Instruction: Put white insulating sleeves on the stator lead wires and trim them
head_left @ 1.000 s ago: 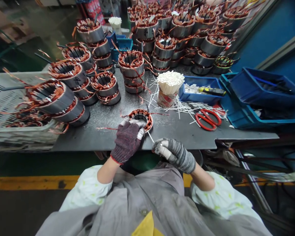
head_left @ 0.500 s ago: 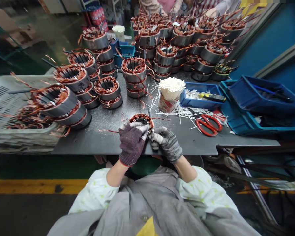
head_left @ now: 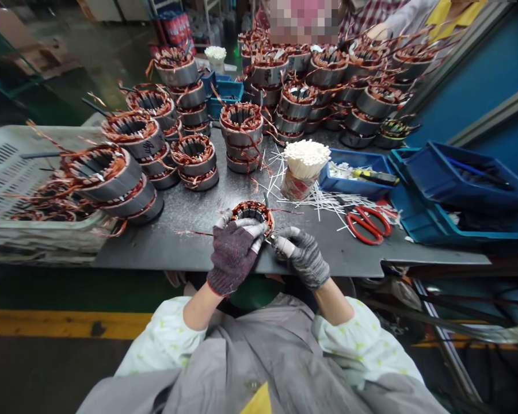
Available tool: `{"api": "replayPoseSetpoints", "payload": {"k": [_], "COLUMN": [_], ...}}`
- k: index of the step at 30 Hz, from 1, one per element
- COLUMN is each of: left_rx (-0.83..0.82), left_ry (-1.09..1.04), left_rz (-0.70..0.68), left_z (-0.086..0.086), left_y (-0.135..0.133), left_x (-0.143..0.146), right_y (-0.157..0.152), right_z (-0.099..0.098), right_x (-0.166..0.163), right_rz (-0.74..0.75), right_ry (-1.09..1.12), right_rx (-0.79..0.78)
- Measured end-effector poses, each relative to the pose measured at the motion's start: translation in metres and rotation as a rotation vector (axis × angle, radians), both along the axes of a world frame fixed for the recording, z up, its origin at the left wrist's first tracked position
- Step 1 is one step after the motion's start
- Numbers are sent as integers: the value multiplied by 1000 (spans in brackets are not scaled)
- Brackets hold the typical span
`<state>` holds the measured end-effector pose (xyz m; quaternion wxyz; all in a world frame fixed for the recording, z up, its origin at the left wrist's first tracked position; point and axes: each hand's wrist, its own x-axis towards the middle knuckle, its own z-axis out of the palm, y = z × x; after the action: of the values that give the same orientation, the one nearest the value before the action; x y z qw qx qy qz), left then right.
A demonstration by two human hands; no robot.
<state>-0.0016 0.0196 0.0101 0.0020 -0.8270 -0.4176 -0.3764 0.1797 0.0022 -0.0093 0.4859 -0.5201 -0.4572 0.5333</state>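
the stator (head_left: 254,210) sits just below the middle of the frame, near the front edge of the table (head_left: 185,227). it lies flat, bore pointing straight up. it is a short ring, wider than tall, so its broad side runs along the tabletop. a copper lead (head_left: 194,233) trails from it toward the left.

the left hand (head_left: 234,251), in a dark glove, lies over the near rim with its fingers curled and clamped on the ring. the right hand (head_left: 303,257), in a grey glove, meets the ring's right rim with thumb and forefinger drawn together. what they pinch is too small to tell.

just up and right stands a cup (head_left: 300,184) of white sticks, with loose sticks scattered about. right of that lie red scissors (head_left: 366,221) and a blue tray (head_left: 349,183). stacks (head_left: 242,135) of more stators fill the upper frame. a grey crate (head_left: 4,167) sits at left.
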Motion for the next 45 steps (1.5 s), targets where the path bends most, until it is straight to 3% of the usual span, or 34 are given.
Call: {"api": "replayPoseSetpoints", "payload": {"k": [6, 12, 18, 20, 23, 26, 28, 30, 32, 36, 38, 41, 45], "left_rx": [43, 21, -57, -86, -118, -127, -131, -124, -109, -129, -148, -157, -125], "left_ry": [52, 30, 41, 3, -58, -76, -47, 1, 56, 196, 235, 233, 216], "left_rz": [-30, -48, -1, 33, 54, 43, 18, 11, 43, 110, 101, 35, -111], "left_z": [1, 1, 0, 0, 0, 3, 4, 3, -1, -10, -12, -10, -5], "left_y": [-3, -4, -5, -5, -4, -3, -3, -5, -8, -10, -9, -8, -13], "left_x": [-1, 0, 4, 7, 10, 12, 10, 6, 0, -13, -18, -18, -10], "right_y": [11, 5, 5, 4, -1, -1, 5, 11, 16, 6, -6, -17, -2], "right_z": [-8, -7, 0, 1, 6, 16, 22, 22, 17, 0, -3, 4, 22], "right_x": [-2, 5, -5, -5, 9, 29, 36, 33, 24, 6, 4, 9, 11], "right_rz": [33, 10, -36, -116, -263, -241, -66, 212, 354, 200, 146, 121, 38], "right_ry": [-237, -629, -938, -880, -609, -458, -454, -469, -378, -6, 68, -17, -144], "right_rx": [136, 474, 553, 608, 650, 614, 579, 509, 400, 87, -5, 30, 111]}}
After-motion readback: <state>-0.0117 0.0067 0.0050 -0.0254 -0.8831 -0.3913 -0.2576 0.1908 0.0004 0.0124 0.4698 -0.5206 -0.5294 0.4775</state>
